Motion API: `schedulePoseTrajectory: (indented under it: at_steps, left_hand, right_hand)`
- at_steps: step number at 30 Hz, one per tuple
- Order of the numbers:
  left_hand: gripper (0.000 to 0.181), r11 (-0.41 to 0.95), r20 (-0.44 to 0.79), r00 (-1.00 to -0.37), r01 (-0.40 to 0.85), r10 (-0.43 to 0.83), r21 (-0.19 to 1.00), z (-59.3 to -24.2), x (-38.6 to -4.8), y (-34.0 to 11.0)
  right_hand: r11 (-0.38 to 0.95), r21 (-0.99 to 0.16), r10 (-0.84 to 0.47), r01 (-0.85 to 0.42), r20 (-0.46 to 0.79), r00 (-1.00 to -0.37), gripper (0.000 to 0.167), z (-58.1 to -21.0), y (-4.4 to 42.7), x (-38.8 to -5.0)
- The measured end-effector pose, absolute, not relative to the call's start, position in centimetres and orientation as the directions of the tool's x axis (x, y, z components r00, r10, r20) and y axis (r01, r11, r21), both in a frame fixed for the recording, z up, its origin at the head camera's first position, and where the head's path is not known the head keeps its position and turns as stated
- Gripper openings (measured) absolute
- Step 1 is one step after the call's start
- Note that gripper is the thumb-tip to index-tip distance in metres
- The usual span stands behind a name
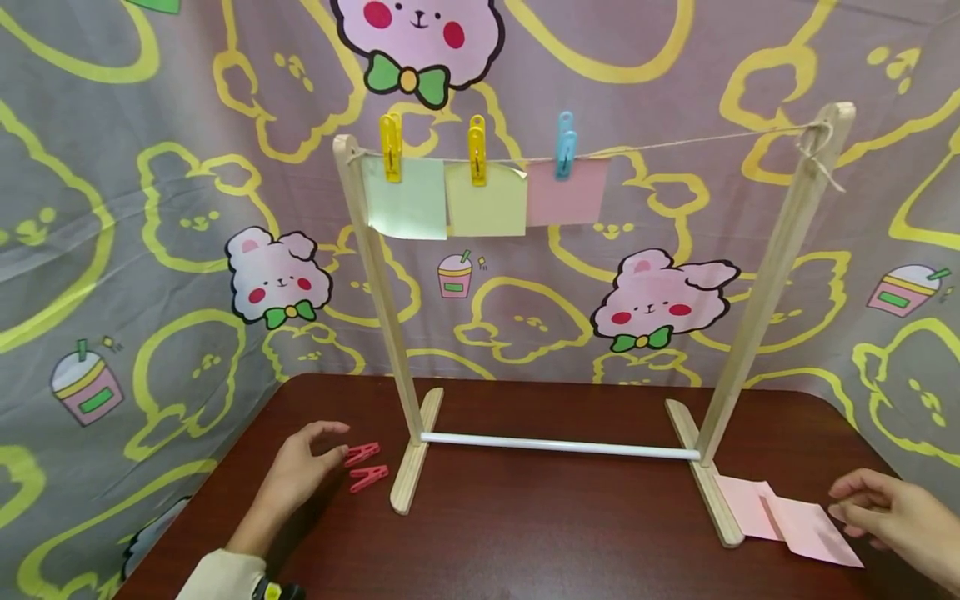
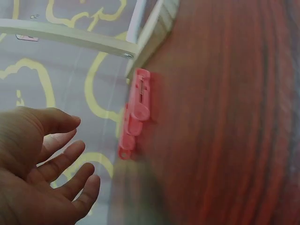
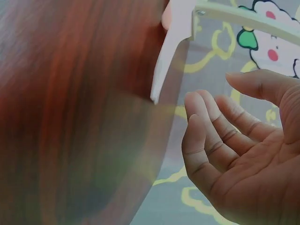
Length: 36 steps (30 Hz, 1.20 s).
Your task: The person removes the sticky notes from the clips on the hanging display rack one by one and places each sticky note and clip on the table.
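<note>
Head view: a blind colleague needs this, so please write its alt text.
A left hand is near two red clothespins and a right hand near pink sheets on a table. Between them, green, yellow and pink papers hang clipped to string on a wooden frame.

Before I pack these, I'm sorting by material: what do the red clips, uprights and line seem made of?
Red clips: probably plastic, smooth and evenly coloured. Uprights: apparently wood, pale, fairly matte, faintly grained. Line: likely natural-fibre twine, tan and dull, loose ends hanging.
</note>
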<state>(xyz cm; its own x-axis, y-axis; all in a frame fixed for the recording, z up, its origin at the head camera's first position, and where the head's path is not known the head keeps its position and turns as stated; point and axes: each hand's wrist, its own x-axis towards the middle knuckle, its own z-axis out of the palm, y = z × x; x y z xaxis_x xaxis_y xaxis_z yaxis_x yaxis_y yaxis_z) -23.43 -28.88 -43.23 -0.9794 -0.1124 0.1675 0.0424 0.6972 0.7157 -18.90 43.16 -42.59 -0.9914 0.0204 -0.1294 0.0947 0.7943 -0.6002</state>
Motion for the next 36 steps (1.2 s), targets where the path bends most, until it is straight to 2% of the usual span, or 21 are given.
schedulePoseTrajectory:
  at_steps: [10,14,17,20,27,36]
  left_hand:
    - [0.028,0.721,0.288,-0.949,0.111,-0.127,0.684,-39.7,-22.4,-27.4]
    - [0.024,0.738,0.344,-0.931,0.146,-0.123,0.659,-38.1,-21.5,-26.8]
    - [0.024,0.746,0.369,-0.922,0.163,-0.118,0.646,-37.1,-21.0,-26.2]
    - [0.024,0.748,0.379,-0.919,0.176,-0.109,0.640,-36.3,-20.6,-25.7]
    - [0.020,0.705,0.421,-0.904,0.252,-0.073,0.663,-35.1,-19.7,-24.2]
    - [0.019,0.599,0.404,-0.915,0.325,0.001,0.732,-34.7,-19.3,-21.2]
  right_hand:
    - [0.776,-0.631,0.008,-0.010,0.025,-1.000,0.013,-41.5,41.5,-18.7]
    - [0.747,-0.658,-0.014,-0.089,0.119,-0.993,0.004,-40.8,40.3,-18.5]
    - [0.738,-0.661,-0.021,-0.139,0.183,-0.983,0.003,-39.9,39.1,-18.6]
    - [0.725,-0.671,-0.028,-0.155,0.196,-0.980,0.001,-39.0,37.9,-19.0]
    - [0.657,-0.706,-0.124,-0.265,0.245,-0.962,0.006,-36.7,34.8,-19.5]
    - [0.626,-0.660,-0.180,-0.414,0.395,-0.901,0.012,-32.7,28.8,-20.6]
